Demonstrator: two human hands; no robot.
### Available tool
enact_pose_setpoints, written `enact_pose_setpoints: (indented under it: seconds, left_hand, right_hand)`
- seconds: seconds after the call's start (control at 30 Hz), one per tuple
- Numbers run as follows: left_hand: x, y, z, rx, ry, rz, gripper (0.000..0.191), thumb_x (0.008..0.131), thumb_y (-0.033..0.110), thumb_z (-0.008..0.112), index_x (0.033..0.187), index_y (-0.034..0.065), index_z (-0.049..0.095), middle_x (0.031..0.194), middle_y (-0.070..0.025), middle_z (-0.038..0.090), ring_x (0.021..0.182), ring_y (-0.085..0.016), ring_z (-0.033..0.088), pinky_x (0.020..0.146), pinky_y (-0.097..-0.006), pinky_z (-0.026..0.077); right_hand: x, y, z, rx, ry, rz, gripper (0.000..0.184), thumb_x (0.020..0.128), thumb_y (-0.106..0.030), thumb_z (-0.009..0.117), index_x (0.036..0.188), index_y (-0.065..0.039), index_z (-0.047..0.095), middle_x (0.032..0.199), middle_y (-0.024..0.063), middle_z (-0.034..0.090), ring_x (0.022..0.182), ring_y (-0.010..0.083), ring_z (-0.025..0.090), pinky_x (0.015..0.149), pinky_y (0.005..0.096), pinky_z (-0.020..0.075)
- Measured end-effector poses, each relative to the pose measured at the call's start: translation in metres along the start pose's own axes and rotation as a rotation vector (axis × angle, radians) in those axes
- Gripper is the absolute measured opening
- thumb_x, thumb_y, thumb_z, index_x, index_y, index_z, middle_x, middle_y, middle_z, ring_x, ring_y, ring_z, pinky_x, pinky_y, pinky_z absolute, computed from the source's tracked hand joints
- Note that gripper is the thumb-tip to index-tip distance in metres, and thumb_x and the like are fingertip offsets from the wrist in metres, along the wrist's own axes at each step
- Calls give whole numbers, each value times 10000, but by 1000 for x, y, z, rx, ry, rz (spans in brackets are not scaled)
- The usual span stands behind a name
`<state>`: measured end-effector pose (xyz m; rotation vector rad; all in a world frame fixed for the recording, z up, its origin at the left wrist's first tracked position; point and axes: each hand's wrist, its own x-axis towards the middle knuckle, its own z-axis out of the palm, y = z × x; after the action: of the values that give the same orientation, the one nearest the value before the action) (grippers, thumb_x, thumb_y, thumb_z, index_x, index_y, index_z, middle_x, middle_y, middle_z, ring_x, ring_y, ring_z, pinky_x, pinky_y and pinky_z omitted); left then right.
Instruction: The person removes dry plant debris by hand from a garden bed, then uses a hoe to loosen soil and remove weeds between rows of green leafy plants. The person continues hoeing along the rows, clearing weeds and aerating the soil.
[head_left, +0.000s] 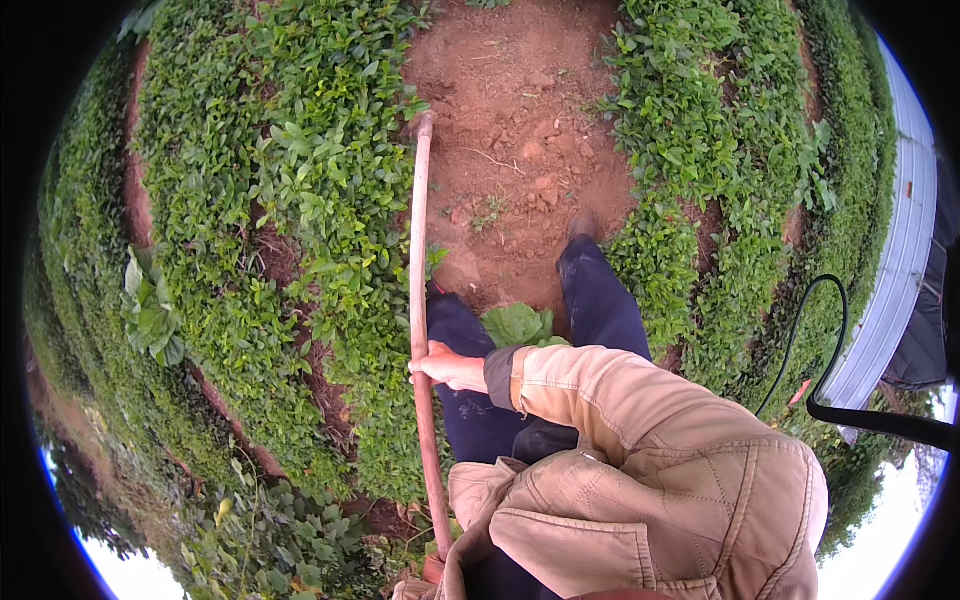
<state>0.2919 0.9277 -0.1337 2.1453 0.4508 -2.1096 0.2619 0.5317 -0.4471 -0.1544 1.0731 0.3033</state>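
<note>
A long, slightly curved wooden tool handle (420, 247) runs from the plants' edge down to my left side. Its far end is by the bare soil, where a tool head is mostly hidden and I cannot tell its kind. My right hand (451, 367) wraps around the shaft near its middle, in front of my left thigh. Low in the view, my left hand (433, 568) is closed about the near end, partly covered by my tan jacket (585, 540). Reddish loose soil (525, 157) lies ahead of my feet.
Dense rows of leafy green plants (330, 187) flank the soil strip, with more bushes (697, 112) on the right. A broad-leaved plant (517, 324) grows between my legs. A corrugated metal sheet (892, 255) borders the far right. A black cable (832, 352) loops in front of it.
</note>
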Motion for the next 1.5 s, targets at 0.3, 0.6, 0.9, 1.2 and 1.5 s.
enact_pose_setpoints:
  seconds: [0.3,0.6,0.9,1.2,1.5]
  left_hand:
    - [26,84,-8,394,299,314,243,769,130,795,939,22,660,755,-71,699,669,-150,648,607,-365,519]
    - [39,264,75,587,248,453,321,808,209,769,984,24,574,783,-249,688,727,-417,698,655,-463,542]
    - [-27,23,-44,1010,389,171,340,767,255,748,980,73,555,784,-218,704,742,-447,702,665,-535,562]
    - [75,287,75,1074,506,726,282,894,218,720,1024,75,514,828,-191,684,708,-424,684,616,-519,549]
    - [40,243,77,1159,398,572,370,815,227,756,1041,83,502,870,-162,676,657,-392,689,564,-496,557]
  right_hand:
    - [-33,-34,-80,247,130,-93,260,968,-132,687,1113,-84,476,984,83,650,861,260,725,789,458,620]
    - [-9,-159,-167,131,383,-497,266,1031,-248,614,1069,-10,501,815,82,632,632,222,635,579,397,572]
    - [-53,83,-81,458,130,136,212,942,-132,672,1091,-88,529,951,76,651,823,259,711,742,446,617]
    - [-16,-138,-239,477,491,-497,224,996,-227,648,896,-36,587,755,59,620,645,232,659,572,394,562]
    - [20,-119,-318,-291,876,-241,521,854,-303,803,1109,114,622,1048,217,700,918,309,703,713,430,565]
